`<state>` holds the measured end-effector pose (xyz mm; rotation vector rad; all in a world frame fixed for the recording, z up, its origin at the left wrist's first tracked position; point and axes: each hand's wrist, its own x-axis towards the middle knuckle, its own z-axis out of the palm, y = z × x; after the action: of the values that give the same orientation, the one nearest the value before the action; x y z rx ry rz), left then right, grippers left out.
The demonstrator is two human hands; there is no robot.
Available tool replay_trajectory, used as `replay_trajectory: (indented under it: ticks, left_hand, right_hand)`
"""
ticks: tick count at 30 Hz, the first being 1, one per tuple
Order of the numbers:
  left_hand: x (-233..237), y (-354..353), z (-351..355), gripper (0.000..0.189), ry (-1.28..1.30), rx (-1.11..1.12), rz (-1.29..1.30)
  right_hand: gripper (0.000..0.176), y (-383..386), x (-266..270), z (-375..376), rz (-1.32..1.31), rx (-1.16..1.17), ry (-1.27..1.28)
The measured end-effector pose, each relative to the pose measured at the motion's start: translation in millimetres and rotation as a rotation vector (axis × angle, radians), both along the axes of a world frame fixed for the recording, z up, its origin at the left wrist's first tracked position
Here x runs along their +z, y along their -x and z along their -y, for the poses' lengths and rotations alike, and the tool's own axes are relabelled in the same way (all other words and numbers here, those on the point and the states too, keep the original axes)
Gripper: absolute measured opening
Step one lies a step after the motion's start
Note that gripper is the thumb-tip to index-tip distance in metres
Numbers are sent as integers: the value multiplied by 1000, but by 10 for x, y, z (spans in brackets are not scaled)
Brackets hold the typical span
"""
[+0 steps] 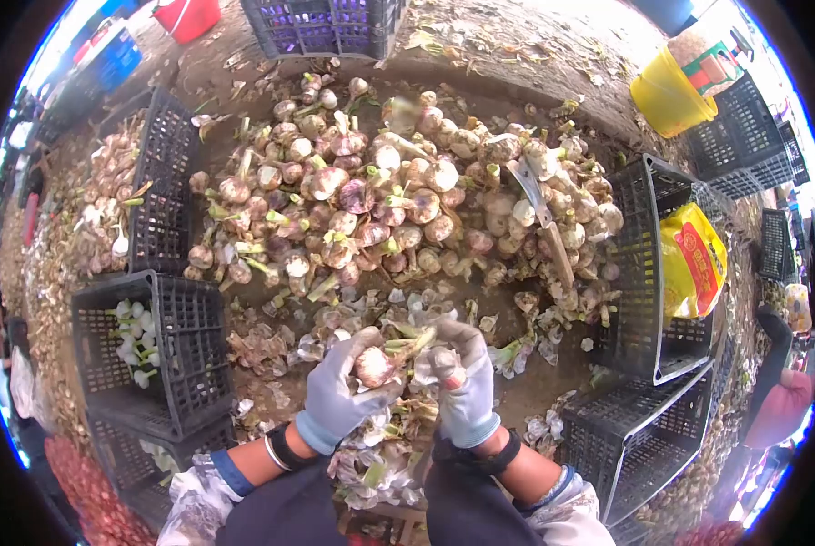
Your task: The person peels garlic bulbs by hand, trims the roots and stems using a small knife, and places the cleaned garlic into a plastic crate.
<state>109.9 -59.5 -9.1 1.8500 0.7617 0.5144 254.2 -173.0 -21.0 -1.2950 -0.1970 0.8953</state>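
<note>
My left hand (339, 391), in a pale grey glove, grips a garlic bulb (373, 366) with purplish skin and a short green stalk. My right hand (462, 378), gloved the same way, is closed around something with a red tip (450, 373); what it is cannot be made out. Both hands are held close together above a litter of peeled garlic skins (371, 464) between my knees. Beyond them lies a large heap of unpeeled garlic bulbs (380, 196) on the ground.
A knife (542, 214) lies on the heap's right side. A black crate (185, 346) at left holds a few white peeled bulbs (135, 341). More black crates stand at right (648, 273) and top (326, 27). A yellow bucket (667, 96) and yellow bag (694, 259) sit at right.
</note>
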Motion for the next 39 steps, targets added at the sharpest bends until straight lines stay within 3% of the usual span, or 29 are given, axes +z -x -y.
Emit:
replay_trajectory:
  ticks: [3,5,7,8,14,17,20,23,26,29,32,39]
  left_hand:
    - [-40,-6,19,67,-34,81,75]
    - [2,-25,21,68,-30,56,84]
    - [29,-33,30,70,-46,-31,52]
    - [91,-30,53,72,-43,-38,23]
    - [-2,28,91,73,209,21,33]
    - [9,38,83,74,250,25,48]
    - [-80,59,90,75,425,100,113]
    - [-5,8,101,76,407,118,215]
    - [76,63,22,85,13,-77,61]
    - [25,52,54,76,73,9,108]
    - [-48,64,121,79,534,108,262]
    - [-23,69,92,73,456,96,198]
  right_hand:
    - [43,41,160,-47,-99,-154,-92]
    - [39,93,22,33,-260,21,-198]
    - [41,120,39,-5,-92,245,-84]
    - [38,123,-31,17,-243,273,46]
    - [26,105,43,-15,-147,286,-21]
    - [26,118,66,24,-271,261,-74]
    - [26,120,-9,51,-132,309,-111]
    - [32,121,30,44,-208,305,-136]
    - [39,177,98,-21,-221,260,-151]
    - [44,126,79,-19,-384,333,-225]
    - [43,84,-2,5,-210,386,-170]
    - [33,57,-42,-37,221,368,-212]
